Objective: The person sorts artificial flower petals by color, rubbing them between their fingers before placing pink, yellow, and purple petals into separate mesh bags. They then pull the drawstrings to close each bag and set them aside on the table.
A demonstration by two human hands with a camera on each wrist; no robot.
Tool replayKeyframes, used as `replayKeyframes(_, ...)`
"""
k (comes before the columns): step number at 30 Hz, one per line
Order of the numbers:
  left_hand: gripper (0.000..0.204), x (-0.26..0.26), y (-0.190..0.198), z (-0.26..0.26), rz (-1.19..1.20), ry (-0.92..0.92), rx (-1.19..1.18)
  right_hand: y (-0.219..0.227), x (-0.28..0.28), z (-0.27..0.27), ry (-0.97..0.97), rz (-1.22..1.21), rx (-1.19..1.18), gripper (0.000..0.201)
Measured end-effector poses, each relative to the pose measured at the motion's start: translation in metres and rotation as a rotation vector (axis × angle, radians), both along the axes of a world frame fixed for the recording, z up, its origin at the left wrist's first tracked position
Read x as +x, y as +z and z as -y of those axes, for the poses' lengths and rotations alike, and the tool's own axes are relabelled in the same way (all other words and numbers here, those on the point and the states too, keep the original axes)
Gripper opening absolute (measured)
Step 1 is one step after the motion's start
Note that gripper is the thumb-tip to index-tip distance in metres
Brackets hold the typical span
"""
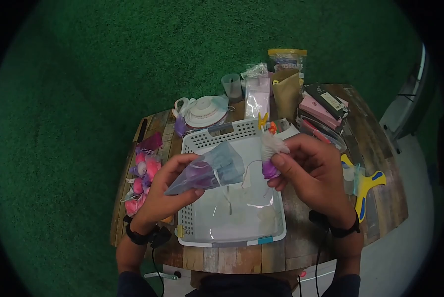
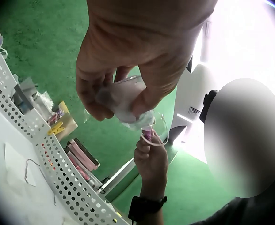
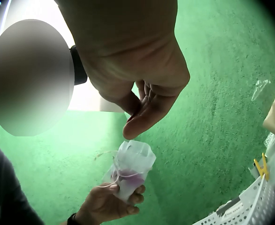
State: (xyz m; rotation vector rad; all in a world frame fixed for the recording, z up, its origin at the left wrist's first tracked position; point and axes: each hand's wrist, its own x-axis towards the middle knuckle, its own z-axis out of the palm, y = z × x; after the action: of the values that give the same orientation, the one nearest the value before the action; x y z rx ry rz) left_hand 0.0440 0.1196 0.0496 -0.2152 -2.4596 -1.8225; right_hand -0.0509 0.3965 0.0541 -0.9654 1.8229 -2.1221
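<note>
My left hand (image 1: 155,200) holds a translucent bluish plastic bag (image 1: 227,166) above the white basket (image 1: 247,243). The bag's wide end faces right, and something purple shows through its side. A pale ribbon (image 1: 228,200) hangs below it. To the right, my right hand (image 1: 316,180) pinches a small gathered white pouch (image 1: 274,144) with a purple lower part (image 1: 270,170) between thumb and fingers. A thin string dangles from this pouch. In the right wrist view, the purple content (image 3: 132,178) shows inside the bag held by the left hand.
Pink and purple pouches (image 1: 143,178) lie left of the basket. Behind it stand a white ribbon roll (image 1: 205,112), a plastic cup (image 1: 231,88) and a brown paper pouch (image 1: 286,95). Pink boxes (image 1: 319,110) are stacked at back right, a yellow-and-blue tool (image 1: 365,190) lies at right.
</note>
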Motion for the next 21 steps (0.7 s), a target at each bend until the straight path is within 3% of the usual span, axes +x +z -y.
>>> replayKeyframes(2,0.06,0.002,0.003,-0.003,-0.062,-0.01,-0.006,0.003,0.001,-0.003,-0.057,0.028,0.003,0.012)
replayKeyframes(5,0.063,0.002,0.007,-0.004,-0.102,-0.065,-0.051,0.006,-0.002,-0.012,-0.023,-0.05,0.2,0.011)
replayKeyframes(7,0.063,0.002,0.01,-0.008,-0.093,-0.078,-0.058,0.008,-0.001,-0.015,-0.043,-0.255,0.269,0.01)
replayKeyframes(14,0.064,0.003,0.011,-0.017,-0.128,-0.142,-0.073,-0.002,-0.004,-0.007,-0.039,-0.562,0.304,0.014)
replayKeyframes(16,0.065,0.0,0.01,-0.014,-0.157,-0.171,-0.124,-0.003,-0.005,-0.005,-0.082,-0.719,0.22,0.016)
replayKeyframes(21,0.066,0.0,0.012,-0.021,-0.203,-0.157,-0.232,-0.002,-0.004,0.002,-0.031,-0.771,0.112,0.01)
